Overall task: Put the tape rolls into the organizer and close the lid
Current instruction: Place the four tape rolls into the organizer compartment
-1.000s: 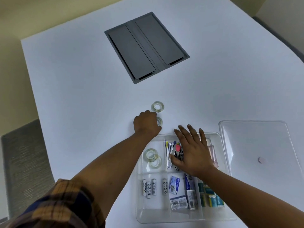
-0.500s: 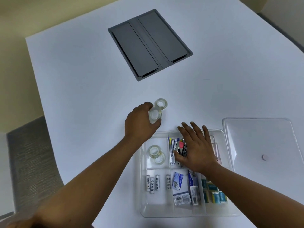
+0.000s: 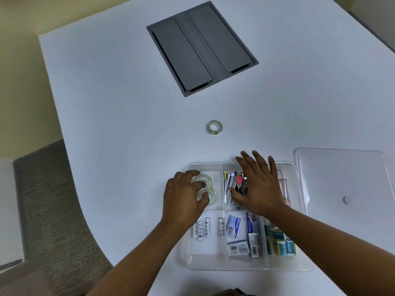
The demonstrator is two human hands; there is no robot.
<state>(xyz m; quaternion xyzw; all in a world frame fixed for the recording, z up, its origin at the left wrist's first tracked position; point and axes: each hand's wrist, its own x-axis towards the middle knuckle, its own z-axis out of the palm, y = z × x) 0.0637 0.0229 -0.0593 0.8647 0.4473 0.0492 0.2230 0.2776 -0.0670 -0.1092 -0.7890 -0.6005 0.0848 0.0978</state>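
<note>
Tape, a clear plastic roll [image 3: 202, 182], is gripped by the left hand [image 3: 186, 197] over the transparent compartmented organizer [image 3: 245, 268]; right hand [image 3: 259, 189] is spread flat. Beyond the fingers, one clear roll [image 3: 214, 127] remains on the white table [image 3: 128, 103]; the clear lid [image 3: 342, 178] is off.

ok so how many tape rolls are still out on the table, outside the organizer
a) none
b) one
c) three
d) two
b: a single clear tape roll lies on the white table beyond the organizer, while the left hand is at the rolls in the organizer's top-left compartment.
</note>
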